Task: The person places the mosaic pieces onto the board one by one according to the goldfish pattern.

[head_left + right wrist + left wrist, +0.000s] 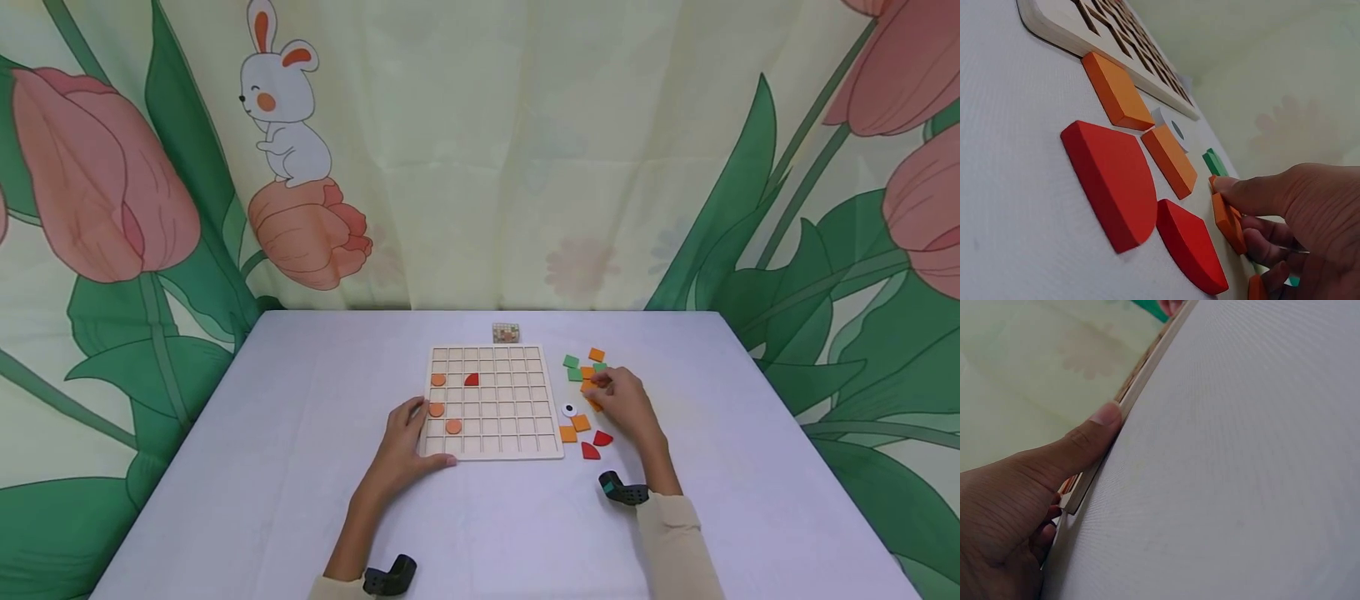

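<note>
A wooden grid board (pixel 495 402) lies flat on the table. My left hand (pixel 405 437) holds its near left corner, thumb (pixel 1107 415) along the front edge and fingers by the left side. Three round orange pieces (pixel 453 427) and a red quarter-circle piece (pixel 472 380) sit on the grid. Right of the board, my right hand (pixel 624 402) pinches an orange square tile (pixel 588 387) among the loose pieces. In the right wrist view the thumb (pixel 1229 187) touches orange, while the curled fingers partly hide what they hold.
Near the right hand lie green square tiles (pixel 571 361), orange square tiles (pixel 567 434), a white disc with a dark centre (pixel 569 410) and two red quarter-circle pieces (pixel 1110 187). A small patterned block (pixel 506 333) stands behind the board. A printed curtain (pixel 480 167) hangs beyond the white table (pixel 247 500).
</note>
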### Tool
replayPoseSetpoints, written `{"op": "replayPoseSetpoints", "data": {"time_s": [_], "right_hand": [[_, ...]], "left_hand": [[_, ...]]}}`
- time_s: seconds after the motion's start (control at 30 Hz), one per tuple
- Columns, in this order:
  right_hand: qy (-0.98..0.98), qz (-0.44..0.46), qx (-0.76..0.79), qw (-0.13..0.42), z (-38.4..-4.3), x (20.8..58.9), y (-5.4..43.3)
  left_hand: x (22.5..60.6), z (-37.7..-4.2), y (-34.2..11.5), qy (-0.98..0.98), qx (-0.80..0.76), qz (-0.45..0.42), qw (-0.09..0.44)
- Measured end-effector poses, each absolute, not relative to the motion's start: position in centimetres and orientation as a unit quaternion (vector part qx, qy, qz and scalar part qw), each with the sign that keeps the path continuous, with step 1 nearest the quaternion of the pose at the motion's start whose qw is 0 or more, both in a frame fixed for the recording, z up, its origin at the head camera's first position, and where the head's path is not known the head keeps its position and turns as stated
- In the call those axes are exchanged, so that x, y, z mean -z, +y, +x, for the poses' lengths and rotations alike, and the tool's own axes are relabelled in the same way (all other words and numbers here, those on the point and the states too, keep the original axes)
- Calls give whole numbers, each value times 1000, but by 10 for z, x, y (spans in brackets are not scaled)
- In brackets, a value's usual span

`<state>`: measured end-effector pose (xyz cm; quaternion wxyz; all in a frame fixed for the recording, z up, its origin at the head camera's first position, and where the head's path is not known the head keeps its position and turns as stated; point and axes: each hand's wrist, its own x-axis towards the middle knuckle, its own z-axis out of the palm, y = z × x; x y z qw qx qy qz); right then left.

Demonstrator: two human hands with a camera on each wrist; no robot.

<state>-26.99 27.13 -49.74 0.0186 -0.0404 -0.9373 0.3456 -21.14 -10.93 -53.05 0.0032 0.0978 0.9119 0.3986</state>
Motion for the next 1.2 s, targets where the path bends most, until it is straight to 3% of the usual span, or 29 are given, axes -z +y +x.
{"op": "replayPoseSetpoints", "data": {"time_s": [0.9,1.2], "right_hand": [[-955,-24,-288,63,-269,506,272],[-956,38,-284,72,-270,502,254]], "left_hand": [[533,-209,-109,914,-395,95,5],[529,-211,-109,913,-396,102,-7]]}}
